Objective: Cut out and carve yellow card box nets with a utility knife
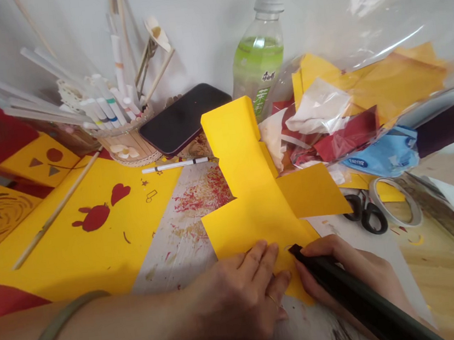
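Observation:
A folded sheet of bright yellow card [236,163] lies in front of me, with cut edges and flaps standing out at its sides. My left hand [252,291] presses on the lower part of this card, fingers stretched flat and close together, holding nothing. In my right hand [359,269] is a long, thick black cutter-like tool [340,283], gripped near its tip. That tip touches the card just right of my left fingers, beside a small pale curved mark. Whether a blade sticks out of it cannot be made out.
At left, yellow paper [96,247] carries red cut-outs and a wooden stick [56,213]. Behind stand a pen basket [130,140], a phone [185,119] and a drink bottle [258,56]. Rightward are a plastic bag of scraps [366,92], black-handled scissors [367,212] and a tape roll [414,213].

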`<state>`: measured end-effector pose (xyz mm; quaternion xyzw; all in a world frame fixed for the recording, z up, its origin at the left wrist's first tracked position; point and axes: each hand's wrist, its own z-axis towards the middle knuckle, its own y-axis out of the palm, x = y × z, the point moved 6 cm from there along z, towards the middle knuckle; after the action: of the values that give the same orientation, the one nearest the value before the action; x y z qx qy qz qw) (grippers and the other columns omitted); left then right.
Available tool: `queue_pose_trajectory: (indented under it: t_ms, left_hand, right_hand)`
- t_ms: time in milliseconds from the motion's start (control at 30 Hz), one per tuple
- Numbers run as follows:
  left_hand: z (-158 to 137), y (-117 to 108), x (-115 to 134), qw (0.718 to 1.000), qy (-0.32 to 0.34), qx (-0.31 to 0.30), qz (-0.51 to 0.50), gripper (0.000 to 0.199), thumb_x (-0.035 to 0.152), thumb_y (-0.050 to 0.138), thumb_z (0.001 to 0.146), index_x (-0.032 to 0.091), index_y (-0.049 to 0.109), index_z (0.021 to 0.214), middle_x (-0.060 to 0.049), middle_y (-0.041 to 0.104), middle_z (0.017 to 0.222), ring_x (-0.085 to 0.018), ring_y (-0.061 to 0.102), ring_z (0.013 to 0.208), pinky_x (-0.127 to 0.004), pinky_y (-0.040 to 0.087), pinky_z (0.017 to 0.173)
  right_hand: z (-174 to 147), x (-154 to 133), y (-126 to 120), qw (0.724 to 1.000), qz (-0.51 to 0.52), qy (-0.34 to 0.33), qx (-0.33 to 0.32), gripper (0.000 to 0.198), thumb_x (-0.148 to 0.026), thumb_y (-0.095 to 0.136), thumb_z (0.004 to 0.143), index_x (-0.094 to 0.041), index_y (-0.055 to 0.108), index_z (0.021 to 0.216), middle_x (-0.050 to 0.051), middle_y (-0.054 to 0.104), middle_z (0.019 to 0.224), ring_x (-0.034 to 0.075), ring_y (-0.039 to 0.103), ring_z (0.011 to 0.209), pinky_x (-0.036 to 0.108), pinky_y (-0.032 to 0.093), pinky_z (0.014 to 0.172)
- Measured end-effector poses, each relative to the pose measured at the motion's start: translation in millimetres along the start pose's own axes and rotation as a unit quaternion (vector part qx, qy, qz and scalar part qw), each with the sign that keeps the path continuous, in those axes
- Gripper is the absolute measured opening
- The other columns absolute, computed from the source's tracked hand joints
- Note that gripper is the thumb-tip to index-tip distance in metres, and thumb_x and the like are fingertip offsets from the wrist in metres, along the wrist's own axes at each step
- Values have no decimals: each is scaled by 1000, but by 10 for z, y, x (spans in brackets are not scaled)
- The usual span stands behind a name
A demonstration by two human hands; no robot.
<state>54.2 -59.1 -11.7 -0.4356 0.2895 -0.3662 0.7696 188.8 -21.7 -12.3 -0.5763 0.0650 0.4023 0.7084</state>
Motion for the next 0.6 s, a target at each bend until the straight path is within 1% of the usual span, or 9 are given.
queue_pose_trajectory:
  t_ms: [133, 300, 467, 533, 600]
  left_hand:
    - [-1, -7, 29, 1000, 2, -3, 15, 43, 44, 48, 93, 9, 65, 111, -17, 66, 112, -27, 65, 102, -32, 50, 81]
    - [9, -7, 42, 1000, 8, -12, 21, 44, 43, 46, 94, 7, 65, 111, -18, 66, 113, -26, 65, 103, -32, 49, 83]
    - [0, -4, 40, 1000, 3, -12, 19, 45, 44, 48, 93, 6, 64, 111, -18, 65, 114, -27, 64, 104, -32, 49, 82]
    - [-3, 4, 41, 1000, 1, -14, 16, 46, 45, 47, 93, 6, 64, 110, -18, 65, 114, -27, 64, 104, -31, 49, 83]
    - [-2, 17, 46, 1000, 1, -18, 14, 46, 45, 46, 93, 6, 64, 110, -18, 65, 115, -27, 64, 105, -31, 48, 84]
  right_hand:
    - [0, -30, -7, 1000, -18, -18, -8, 8, -19, 56, 82, -24, 50, 83, -7, 61, 60, 7, 54, 40, 18, 40, 40]
    - [7, -59, -2, 999, -26, -39, -18, 10, -16, 55, 83, -24, 49, 84, -6, 60, 59, 7, 53, 39, 18, 40, 40]
    - [8, -64, 8, 999, -26, -41, -23, 11, -16, 55, 84, -24, 48, 83, -6, 58, 58, 8, 53, 42, 18, 40, 42]
    - [3, -77, 13, 998, -21, -53, -36, 14, -13, 56, 83, -24, 47, 83, -6, 56, 59, 7, 52, 44, 17, 40, 43]
    - [-8, -88, 35, 996, -9, -64, -66, 16, -10, 54, 83, -24, 46, 82, -6, 54, 60, 8, 51, 46, 18, 40, 44]
